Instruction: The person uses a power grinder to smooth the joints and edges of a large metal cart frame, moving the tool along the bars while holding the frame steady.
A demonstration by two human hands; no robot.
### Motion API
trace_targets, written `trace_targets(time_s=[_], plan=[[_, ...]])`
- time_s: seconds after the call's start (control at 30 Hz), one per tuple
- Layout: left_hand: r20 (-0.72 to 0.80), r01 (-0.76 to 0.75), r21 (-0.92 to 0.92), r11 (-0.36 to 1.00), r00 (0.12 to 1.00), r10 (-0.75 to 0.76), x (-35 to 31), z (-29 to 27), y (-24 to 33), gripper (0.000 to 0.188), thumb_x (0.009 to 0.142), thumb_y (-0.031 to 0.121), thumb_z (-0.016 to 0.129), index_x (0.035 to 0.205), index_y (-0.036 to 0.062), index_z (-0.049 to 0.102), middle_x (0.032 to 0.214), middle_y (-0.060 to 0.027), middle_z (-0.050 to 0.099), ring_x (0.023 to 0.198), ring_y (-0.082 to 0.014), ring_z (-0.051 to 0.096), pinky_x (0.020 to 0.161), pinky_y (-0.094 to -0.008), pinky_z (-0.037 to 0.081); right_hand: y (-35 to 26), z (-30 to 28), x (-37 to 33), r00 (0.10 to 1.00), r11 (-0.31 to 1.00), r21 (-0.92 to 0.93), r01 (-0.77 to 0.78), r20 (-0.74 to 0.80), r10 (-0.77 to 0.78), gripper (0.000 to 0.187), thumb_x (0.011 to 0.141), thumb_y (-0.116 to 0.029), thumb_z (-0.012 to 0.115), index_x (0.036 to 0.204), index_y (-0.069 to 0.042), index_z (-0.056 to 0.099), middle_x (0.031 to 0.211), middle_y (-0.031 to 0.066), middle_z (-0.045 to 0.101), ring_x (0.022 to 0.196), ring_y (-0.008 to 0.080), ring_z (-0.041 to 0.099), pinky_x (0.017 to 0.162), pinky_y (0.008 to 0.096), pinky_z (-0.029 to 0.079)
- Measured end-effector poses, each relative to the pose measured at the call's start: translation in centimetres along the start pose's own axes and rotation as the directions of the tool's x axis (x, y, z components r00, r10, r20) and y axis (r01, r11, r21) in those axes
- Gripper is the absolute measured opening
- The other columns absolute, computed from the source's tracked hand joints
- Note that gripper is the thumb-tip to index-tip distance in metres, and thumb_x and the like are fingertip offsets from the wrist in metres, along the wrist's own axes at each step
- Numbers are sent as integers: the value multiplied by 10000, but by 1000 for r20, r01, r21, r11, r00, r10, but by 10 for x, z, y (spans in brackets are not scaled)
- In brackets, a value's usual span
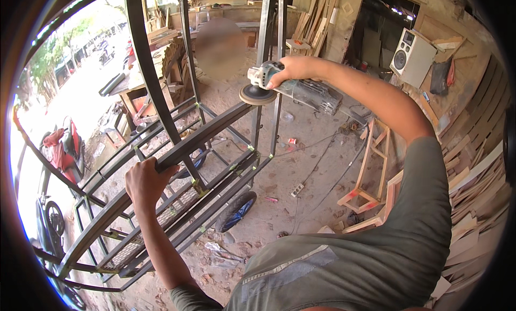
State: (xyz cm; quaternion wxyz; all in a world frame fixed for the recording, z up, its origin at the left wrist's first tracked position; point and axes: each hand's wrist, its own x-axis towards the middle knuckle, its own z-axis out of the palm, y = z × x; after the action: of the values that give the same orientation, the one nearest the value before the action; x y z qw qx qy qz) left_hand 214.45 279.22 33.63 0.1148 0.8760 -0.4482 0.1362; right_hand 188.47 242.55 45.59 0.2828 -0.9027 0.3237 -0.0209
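Observation:
My right hand (pixel 293 70) grips the head end of an angle grinder (pixel 309 93), its body pointing away to the right. The grinder's round disc (pixel 258 94) is at the far end of a dark square metal rail (pixel 215 127), close to an upright post (pixel 265 29); whether it touches cannot be made out. My left hand (pixel 145 185) is closed around the same rail, nearer to me, with the thumb along its side. The rail belongs to a tall welded metal frame (pixel 150 74) with mesh panels (pixel 177 206) low down.
A wheel with a blue rim (pixel 236 211) sits under the frame. On the dirt floor lie cables and a power strip (pixel 297 190). Wooden frames (pixel 371 166) and stacked boards (pixel 473 214) stand at right, a white speaker (pixel 414 57) behind. A motorcycle (pixel 64 144) is at left.

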Motion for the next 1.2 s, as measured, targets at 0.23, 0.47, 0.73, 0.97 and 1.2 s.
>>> trace_targets(time_s=[0.23,0.47,0.73,0.97,1.2], plan=[[10,-10,13,1000,1000,10,3,1,-4,561,769,629,804,776,73,732,704,-116,731,655,-285,723,675,-406,553,36,-9,17,999,997,-75,-13,-54,9,871,656,-521,888,1156,163,685,1183,324,674,1069,369,676,906,376,512],[-44,-56,26,998,997,57,6,4,-6,539,787,612,799,748,80,721,672,-110,721,618,-282,713,634,-403,547,37,2,-32,965,971,-237,31,-245,-91,754,709,-372,892,1224,93,597,1124,235,702,1022,302,684,923,385,519],[-42,-35,43,998,998,37,10,10,6,502,715,540,873,774,86,666,709,-112,713,660,-322,700,654,-418,539,120,101,-105,786,999,-7,38,-618,-34,683,737,-246,886,1250,41,538,1100,245,715,1027,360,722,909,426,552],[-205,-12,172,985,978,48,4,39,-2,542,676,350,929,953,68,558,921,-123,678,898,-356,671,803,-480,503,155,222,-118,608,947,149,286,-792,-58,709,739,-250,861,1306,-8,510,1101,235,705,1010,425,707,847,465,567],[-221,-20,229,973,973,72,-3,39,0,239,752,138,744,895,69,565,862,-147,683,805,-409,685,690,-519,516,148,251,-103,639,879,197,434,-755,-147,705,758,-267,846,1327,-26,508,1073,192,718,939,369,741,797,438,608]])
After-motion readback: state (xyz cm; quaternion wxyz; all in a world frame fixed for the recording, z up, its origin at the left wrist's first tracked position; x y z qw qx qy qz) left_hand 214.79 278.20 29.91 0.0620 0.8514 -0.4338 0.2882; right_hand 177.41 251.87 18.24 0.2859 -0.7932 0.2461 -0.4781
